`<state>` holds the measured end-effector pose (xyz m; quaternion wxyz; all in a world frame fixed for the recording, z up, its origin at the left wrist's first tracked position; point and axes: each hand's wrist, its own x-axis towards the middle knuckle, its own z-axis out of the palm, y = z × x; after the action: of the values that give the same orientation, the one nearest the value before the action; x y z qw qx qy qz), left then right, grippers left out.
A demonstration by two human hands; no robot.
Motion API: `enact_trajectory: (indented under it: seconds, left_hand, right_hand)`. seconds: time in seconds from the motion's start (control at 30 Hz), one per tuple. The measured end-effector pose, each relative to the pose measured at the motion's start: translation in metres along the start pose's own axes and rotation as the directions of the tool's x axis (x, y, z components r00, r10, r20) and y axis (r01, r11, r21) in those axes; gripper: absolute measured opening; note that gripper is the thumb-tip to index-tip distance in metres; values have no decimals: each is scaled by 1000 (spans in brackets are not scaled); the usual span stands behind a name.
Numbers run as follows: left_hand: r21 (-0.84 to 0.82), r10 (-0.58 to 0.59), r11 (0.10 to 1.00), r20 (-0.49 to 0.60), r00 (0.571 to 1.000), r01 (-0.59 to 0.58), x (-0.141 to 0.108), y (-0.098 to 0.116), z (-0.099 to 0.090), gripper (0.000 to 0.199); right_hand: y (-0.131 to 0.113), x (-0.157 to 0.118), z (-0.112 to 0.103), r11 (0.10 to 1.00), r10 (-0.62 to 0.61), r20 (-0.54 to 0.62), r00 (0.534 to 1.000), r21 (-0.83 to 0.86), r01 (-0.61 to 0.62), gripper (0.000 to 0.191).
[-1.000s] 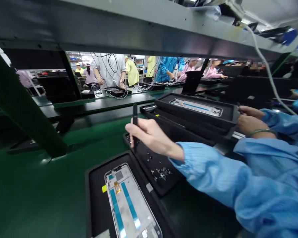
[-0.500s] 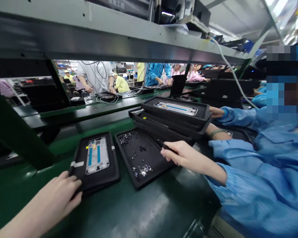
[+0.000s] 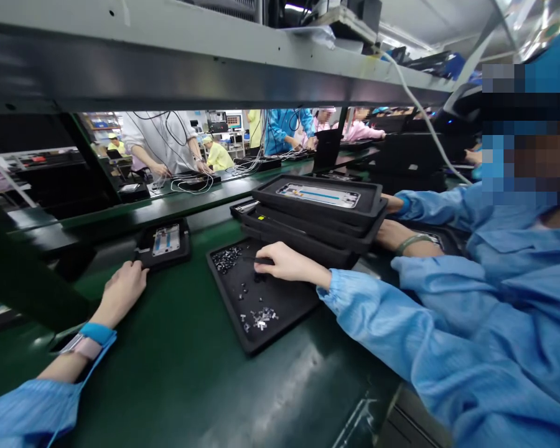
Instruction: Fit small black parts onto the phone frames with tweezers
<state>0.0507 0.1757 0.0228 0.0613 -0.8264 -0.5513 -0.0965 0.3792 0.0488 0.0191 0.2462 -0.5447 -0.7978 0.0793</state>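
My left hand (image 3: pixel 125 287) is closed on the near-left edge of a small black tray (image 3: pixel 184 247), out at arm's length. A silver phone frame (image 3: pixel 167 240) with blue strips lies in that tray. My right hand (image 3: pixel 287 261) pinches black tweezers (image 3: pixel 264 261), whose thin tip points left over a larger black tray (image 3: pixel 292 305). Small dark parts (image 3: pixel 226 259) are heaped in its far-left corner. Shiny metal pieces (image 3: pixel 262 318) lie near its front, with several loose black bits between. The palm side of my right hand is hidden.
Behind my right hand stands a stack of black trays (image 3: pixel 308 239), a phone frame (image 3: pixel 318 195) in the top one. A co-worker's hands (image 3: pixel 394 235) touch its right end. A metal shelf (image 3: pixel 191 74) spans overhead; a green post (image 3: pixel 32 267) rises at left.
My left hand has pushed the small tray with the phone frame away from me. My right hand has moved left with the tweezers, over the parts tray.
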Motion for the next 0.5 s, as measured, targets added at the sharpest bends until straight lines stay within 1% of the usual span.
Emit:
enact_trajectory:
  seconds: [0.07,0.13,0.2,0.27,0.33,0.37,0.43,0.47,0.5]
  left_hand:
    - [48,-2,999,-97,995,6,-7,3,0,34]
    - [72,25,997,-179,983,-13,-13,10,-2,34]
    - [73,56,997,-253,966,-39,-17,24,-2,34]
    - [62,105,994,-312,944,-90,-21,45,-1,31]
    - [14,214,974,-364,906,-225,-29,69,2,25]
    - [-30,293,943,-395,871,-331,-35,81,4,22]
    - [-107,425,852,-430,796,-513,-49,101,7,18]
    - [-135,475,805,-434,765,-577,-56,109,8,18]
    - [-154,512,771,-427,746,-618,-63,114,8,19]
  right_hand:
    - [-8,3,5,1000,-29,23,999,12,28,16]
    - [-17,2,8,998,-59,43,997,26,58,13]
    - [-24,-3,8,995,-84,44,995,49,82,10]
    - [-28,-8,4,993,-92,37,995,79,89,8]
    - [-29,-14,-1,991,-90,58,994,106,84,8]
    - [-28,-16,-4,990,-91,83,992,117,81,8]
    - [-25,-19,-7,986,-111,140,984,140,91,8]
    - [-24,-20,-7,983,-126,164,978,156,101,8]
    - [-22,-21,-7,979,-140,180,974,170,109,9]
